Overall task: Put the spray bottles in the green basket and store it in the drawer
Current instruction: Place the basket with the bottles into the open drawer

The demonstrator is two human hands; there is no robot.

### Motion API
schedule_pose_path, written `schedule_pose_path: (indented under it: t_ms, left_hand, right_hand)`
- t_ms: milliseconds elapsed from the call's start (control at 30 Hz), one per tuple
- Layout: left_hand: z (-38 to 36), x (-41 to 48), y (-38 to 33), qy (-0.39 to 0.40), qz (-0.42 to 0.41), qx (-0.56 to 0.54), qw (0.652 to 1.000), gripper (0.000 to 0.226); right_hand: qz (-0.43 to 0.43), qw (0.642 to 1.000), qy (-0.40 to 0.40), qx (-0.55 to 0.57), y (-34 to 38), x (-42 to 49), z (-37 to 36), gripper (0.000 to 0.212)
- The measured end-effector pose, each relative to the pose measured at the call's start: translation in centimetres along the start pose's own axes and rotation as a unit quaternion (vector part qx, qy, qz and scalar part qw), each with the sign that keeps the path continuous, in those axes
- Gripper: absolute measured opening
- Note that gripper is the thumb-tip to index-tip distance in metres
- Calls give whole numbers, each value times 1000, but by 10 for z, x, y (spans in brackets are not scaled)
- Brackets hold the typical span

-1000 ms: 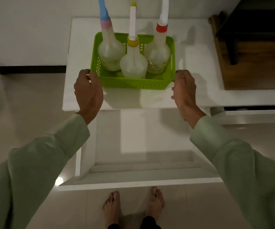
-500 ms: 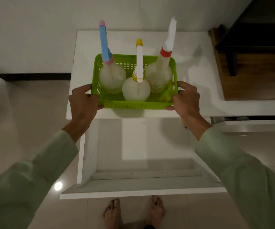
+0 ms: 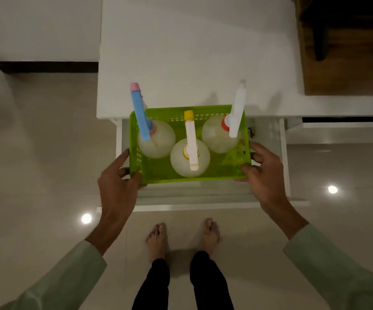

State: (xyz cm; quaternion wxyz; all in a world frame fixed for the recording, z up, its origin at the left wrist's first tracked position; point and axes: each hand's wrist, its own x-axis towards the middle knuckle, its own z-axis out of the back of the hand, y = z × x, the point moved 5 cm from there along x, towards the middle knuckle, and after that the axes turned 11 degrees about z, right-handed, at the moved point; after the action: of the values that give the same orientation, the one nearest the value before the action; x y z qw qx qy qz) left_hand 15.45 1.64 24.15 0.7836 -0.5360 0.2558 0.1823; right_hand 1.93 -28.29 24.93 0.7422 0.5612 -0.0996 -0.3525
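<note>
The left hand [image 3: 116, 186] and right hand [image 3: 265, 175] gripped the short ends of the green basket [image 3: 158, 173], three spray bottles [image 3: 190, 161] upright inside, over the open drawer [image 3: 284, 153].

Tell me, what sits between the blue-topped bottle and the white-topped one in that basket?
In the head view, the yellow-topped bottle stands between them, slightly nearer the person, inside the green basket.

Beyond the fingers [image 3: 123, 161], the green basket [image 3: 190, 175] covers most of the drawer [image 3: 283, 157] floor, so contact cannot be judged. Behind the fingers, both sleeves [image 3: 342, 271] run off the bottom edge.
</note>
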Motion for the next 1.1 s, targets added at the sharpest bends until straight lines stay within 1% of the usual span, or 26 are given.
schedule_pose_path:
  t_ms: [133, 200, 367, 467, 533, 633, 800, 1033, 1100]
  left_hand:
    - [-2, 1, 27, -31, -7, 106, 994, 67]
    - [-7, 6, 34, -34, -2, 132, 991, 65]
    - [-23, 26, 47, -19, 6, 206, 978, 44]
    - [-34, 42, 55, -12, 10, 251, 968, 38]
    - [-42, 55, 60, -4, 14, 266, 964, 35]
    - [-54, 76, 71, 9, 46, 288, 956, 32]
    - [-76, 102, 95, 34, 81, 314, 945, 31]
    - [-92, 129, 139, 56, 132, 309, 940, 35]
    - [-92, 134, 145, 58, 132, 309, 940, 33]
  right_hand:
    - [-32, 999, 6, -26, -27, -22, 0, 58]
    - [-49, 998, 11, -44, -39, -27, -4, 53]
    - [-70, 994, 22, -86, -62, -20, -14, 36]
    - [-80, 990, 28, -113, -77, -7, -23, 27]
    - [-91, 987, 32, -126, -88, 3, -29, 23]
    - [-132, 982, 52, -127, -110, 19, -37, 21]
    - [-196, 968, 62, -140, -147, 42, -47, 24]
    - [-217, 958, 74, -171, -183, 61, -60, 20]
    - [-219, 955, 84, -183, -189, 61, -63, 18]
